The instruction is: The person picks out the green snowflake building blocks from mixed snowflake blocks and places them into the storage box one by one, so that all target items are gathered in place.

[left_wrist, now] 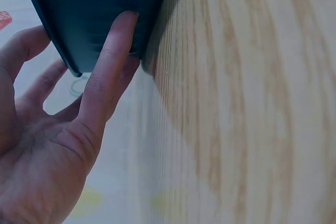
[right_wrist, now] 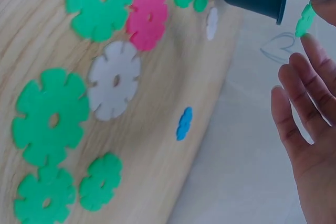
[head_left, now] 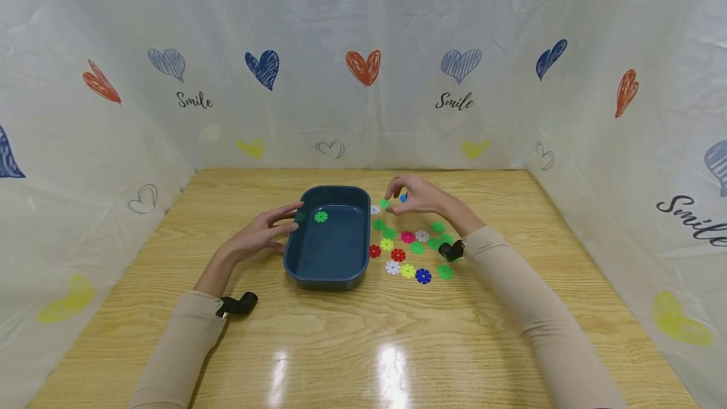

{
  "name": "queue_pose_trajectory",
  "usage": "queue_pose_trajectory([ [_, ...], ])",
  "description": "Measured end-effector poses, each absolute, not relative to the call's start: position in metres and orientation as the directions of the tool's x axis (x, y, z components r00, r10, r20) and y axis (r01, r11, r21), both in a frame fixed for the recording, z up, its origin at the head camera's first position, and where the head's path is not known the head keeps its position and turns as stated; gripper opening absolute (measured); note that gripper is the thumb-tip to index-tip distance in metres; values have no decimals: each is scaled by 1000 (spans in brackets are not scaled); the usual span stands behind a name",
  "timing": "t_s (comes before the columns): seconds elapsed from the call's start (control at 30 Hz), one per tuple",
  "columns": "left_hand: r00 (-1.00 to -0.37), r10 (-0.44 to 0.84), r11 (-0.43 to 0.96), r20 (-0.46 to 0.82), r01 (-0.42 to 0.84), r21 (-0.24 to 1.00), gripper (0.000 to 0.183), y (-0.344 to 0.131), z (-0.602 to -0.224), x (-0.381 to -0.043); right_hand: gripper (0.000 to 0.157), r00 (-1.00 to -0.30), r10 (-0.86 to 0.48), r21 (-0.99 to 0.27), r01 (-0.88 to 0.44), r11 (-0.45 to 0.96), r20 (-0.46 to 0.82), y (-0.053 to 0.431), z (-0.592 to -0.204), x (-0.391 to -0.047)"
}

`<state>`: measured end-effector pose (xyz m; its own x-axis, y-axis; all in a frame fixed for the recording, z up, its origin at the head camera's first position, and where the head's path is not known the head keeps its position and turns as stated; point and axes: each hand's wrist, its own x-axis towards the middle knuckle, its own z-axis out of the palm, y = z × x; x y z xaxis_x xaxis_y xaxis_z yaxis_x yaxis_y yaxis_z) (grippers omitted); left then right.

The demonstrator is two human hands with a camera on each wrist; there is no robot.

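A dark blue-green rectangular tub (head_left: 326, 284) stands on the table, one green slotted plastic disc (head_left: 320, 216) lying in it. My left hand (head_left: 255, 235) is at the tub's left side, extended fingers touching its rim and outer wall. Beyond the tub's right edge, my right hand (head_left: 417, 196) pinches another green slotted disc (right_wrist: 305, 20) between thumb and index fingertip, raised above the table. The remaining fingers of that hand are loosely bent. Below it lie loose flower-shaped discs, among them a white one (right_wrist: 115, 80), a pink one (right_wrist: 148, 17) and a blue one (right_wrist: 184, 124).
Several more discs spread right of the tub, including a red one (head_left: 398, 255), a yellow one (head_left: 407, 271) and a dark blue one (head_left: 423, 276). A white curtain (head_left: 318, 30) printed with hearts encloses the wooden table (head_left: 318, 346) at the back and sides.
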<state>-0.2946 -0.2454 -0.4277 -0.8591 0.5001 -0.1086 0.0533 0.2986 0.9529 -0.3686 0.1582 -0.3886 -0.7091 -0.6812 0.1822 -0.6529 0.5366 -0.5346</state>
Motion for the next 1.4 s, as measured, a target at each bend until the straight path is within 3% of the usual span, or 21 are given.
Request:
queue_pose_trajectory([
  [0.4,-862,495,308,-110,55,950,61,-245,-429,-295,20,-638,-727,-516,-725,457,253,127,-377,-369],
  [1.07,-866,483,311,-129,33,950,61,-245,-427,-295,24,-530,-810,-480,-795,372,251,54,-380,-366],
  [1.4,-859,495,298,-128,30,954,59,-246,-429,-296,29,-544,-807,-446,-796,410,229,36,-397,-371],
])
